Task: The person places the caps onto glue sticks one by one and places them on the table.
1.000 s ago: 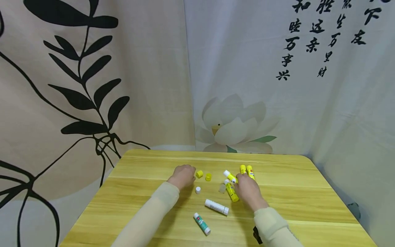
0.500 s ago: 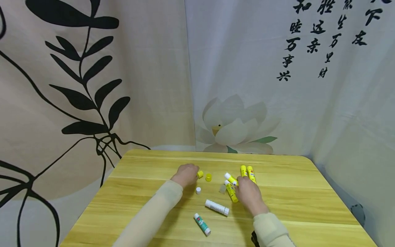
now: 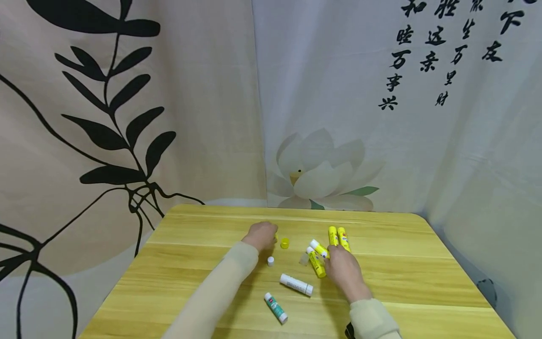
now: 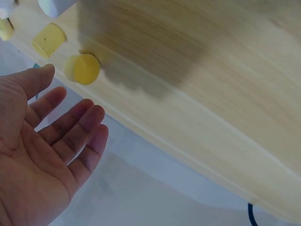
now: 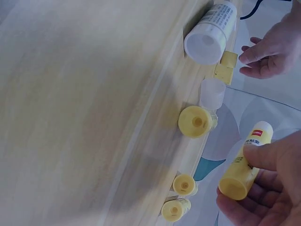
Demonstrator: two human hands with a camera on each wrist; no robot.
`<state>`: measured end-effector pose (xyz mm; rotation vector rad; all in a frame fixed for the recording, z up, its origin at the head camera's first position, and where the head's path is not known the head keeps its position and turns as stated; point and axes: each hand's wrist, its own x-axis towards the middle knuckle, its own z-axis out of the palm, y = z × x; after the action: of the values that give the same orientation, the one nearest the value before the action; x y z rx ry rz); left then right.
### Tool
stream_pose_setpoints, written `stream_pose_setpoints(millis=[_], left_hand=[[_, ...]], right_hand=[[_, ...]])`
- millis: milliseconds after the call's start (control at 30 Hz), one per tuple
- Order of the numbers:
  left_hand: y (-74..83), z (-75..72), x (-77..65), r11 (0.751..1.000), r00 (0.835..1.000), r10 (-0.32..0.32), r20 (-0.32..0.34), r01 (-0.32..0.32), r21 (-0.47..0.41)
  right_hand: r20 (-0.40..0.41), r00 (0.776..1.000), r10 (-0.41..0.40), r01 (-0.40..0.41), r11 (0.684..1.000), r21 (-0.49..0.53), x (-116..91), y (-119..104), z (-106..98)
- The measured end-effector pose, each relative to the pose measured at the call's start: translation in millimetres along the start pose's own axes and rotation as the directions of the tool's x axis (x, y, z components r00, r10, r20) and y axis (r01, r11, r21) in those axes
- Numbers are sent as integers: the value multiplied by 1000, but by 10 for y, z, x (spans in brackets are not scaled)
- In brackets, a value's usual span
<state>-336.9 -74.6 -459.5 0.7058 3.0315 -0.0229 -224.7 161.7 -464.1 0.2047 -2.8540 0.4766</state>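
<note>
My right hand (image 3: 344,269) grips a yellow glue stick (image 5: 247,160) with a white end, thumb on one side and fingers curled behind it. Past the table's far part, my left hand (image 4: 51,146) shows its palm in the left wrist view, fingers loosely bent with nothing in them. Close to its fingertips stands a yellow cap (image 4: 86,69), and another yellow cap (image 4: 49,40) lies beside that one. In the head view the left hand (image 3: 261,236) covers most of the nearer cap. Another yellow glue stick (image 3: 316,262) lies just left of the right hand.
Two yellow glue sticks (image 3: 338,236) lie beyond the right hand. A clear cap (image 5: 212,93) sits near them. Toward the front are a small white cap (image 3: 270,261), a white glue stick (image 3: 296,285) and a teal glue stick (image 3: 276,308). A printed curtain (image 3: 211,117) hangs behind the table.
My left hand has moved to the right, over the nearer yellow cap, which was in full view before. My right hand keeps its hold on the glue stick and has barely shifted.
</note>
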Motion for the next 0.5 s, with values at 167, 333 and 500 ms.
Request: stream_pose_setpoints(millis=[167,333,500], left_hand=[[41,-25,52,999,1000,8,-6,-8,32],[78,-37,111,998,1000,-4,29,2,56],[100,-37,163,998,996,-29,83,23,63]], right_hand=[[-3,1000,3,-3,1000,-1,-15,5,-1],[-15,1000,2,-2,1000,3,-28,20,-9],[-32,999,-1,1,1000,5,-42,27,-22]])
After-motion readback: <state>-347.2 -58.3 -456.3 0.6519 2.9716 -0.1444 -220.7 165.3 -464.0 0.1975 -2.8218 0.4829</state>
